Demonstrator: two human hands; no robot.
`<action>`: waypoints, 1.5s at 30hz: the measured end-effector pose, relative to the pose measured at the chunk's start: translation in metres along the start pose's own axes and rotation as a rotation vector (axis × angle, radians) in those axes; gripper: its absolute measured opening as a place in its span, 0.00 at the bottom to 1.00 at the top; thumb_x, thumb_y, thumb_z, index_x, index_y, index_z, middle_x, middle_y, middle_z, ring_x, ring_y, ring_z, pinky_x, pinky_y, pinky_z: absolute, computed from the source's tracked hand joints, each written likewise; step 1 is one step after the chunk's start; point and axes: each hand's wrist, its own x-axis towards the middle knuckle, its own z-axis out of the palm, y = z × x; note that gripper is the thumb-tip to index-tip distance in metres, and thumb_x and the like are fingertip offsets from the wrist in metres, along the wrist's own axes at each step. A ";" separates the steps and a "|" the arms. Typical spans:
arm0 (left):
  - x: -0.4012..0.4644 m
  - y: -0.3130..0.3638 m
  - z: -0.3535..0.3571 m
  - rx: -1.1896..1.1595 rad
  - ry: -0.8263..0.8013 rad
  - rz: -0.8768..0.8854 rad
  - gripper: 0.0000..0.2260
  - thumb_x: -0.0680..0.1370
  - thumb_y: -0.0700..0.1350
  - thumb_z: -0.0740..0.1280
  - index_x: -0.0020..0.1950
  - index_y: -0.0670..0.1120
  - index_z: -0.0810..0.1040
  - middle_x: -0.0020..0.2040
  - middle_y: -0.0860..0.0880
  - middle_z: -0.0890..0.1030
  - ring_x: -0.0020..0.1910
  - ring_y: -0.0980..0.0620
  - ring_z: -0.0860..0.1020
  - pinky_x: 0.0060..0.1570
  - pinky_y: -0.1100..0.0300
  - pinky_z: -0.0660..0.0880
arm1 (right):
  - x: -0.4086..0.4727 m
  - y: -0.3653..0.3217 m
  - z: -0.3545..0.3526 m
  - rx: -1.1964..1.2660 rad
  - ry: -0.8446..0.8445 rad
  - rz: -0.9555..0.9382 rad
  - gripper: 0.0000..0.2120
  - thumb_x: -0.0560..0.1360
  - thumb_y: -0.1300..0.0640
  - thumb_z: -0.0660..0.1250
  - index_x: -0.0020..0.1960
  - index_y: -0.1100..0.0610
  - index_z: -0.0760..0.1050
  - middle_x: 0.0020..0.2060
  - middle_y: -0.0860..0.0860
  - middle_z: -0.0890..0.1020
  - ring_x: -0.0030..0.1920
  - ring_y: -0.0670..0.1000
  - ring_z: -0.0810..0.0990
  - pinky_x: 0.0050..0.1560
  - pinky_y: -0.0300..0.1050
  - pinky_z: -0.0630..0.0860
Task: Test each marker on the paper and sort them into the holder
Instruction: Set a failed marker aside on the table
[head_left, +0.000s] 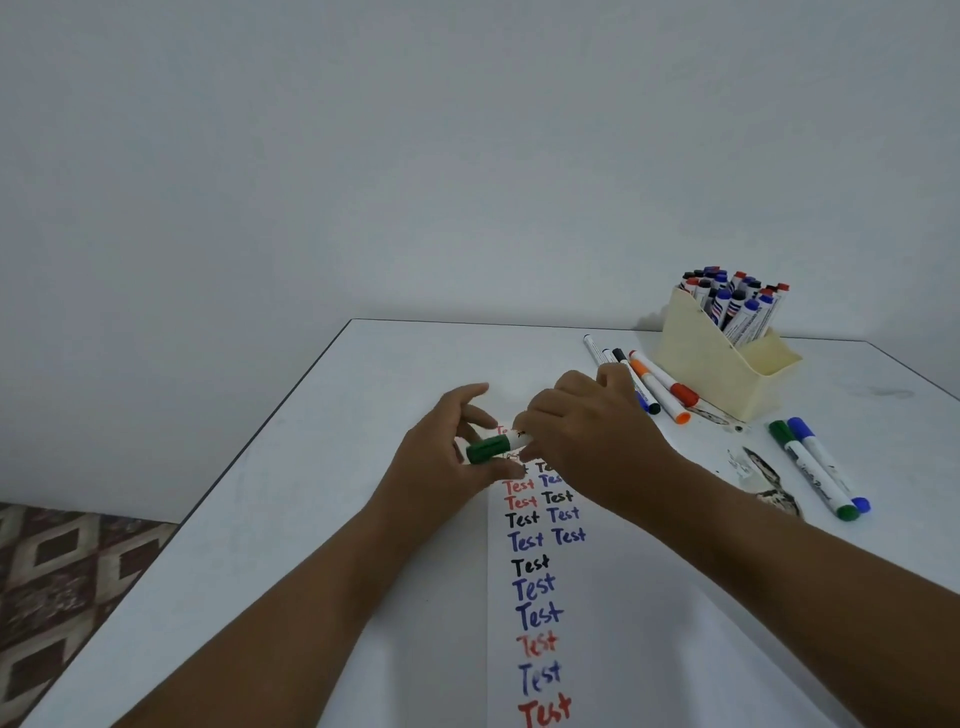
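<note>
Both hands' grip (511, 441) holds green marker (493, 448) above paper (597, 623).

Two bare forearms, no sleeves, no watch, no rings or bands visible. Left hand (447, 441) and right hand (587, 431) ungloved, both above the paper (597, 649) strip. Nails short where visible. Arms cut off by the frame's bottom edge near the elbows.
</note>
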 end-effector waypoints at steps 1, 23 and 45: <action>0.001 -0.002 0.000 0.026 -0.032 -0.014 0.43 0.61 0.62 0.80 0.71 0.58 0.64 0.56 0.64 0.76 0.54 0.61 0.76 0.51 0.66 0.75 | -0.002 -0.001 -0.004 0.029 0.031 0.011 0.11 0.70 0.47 0.77 0.47 0.51 0.81 0.39 0.49 0.83 0.40 0.52 0.77 0.43 0.53 0.71; 0.004 -0.007 0.009 0.512 -0.303 0.114 0.23 0.77 0.64 0.64 0.71 0.60 0.73 0.75 0.60 0.67 0.74 0.60 0.63 0.72 0.62 0.56 | -0.069 -0.044 -0.068 1.388 -0.080 1.114 0.11 0.71 0.62 0.78 0.44 0.65 0.77 0.37 0.62 0.84 0.38 0.57 0.86 0.40 0.45 0.82; 0.004 -0.010 0.009 0.493 -0.312 0.097 0.22 0.77 0.63 0.65 0.70 0.61 0.73 0.74 0.61 0.68 0.74 0.60 0.63 0.74 0.57 0.58 | -0.073 -0.051 -0.064 1.128 -0.156 1.010 0.10 0.72 0.54 0.78 0.41 0.55 0.77 0.36 0.54 0.85 0.40 0.56 0.85 0.43 0.50 0.84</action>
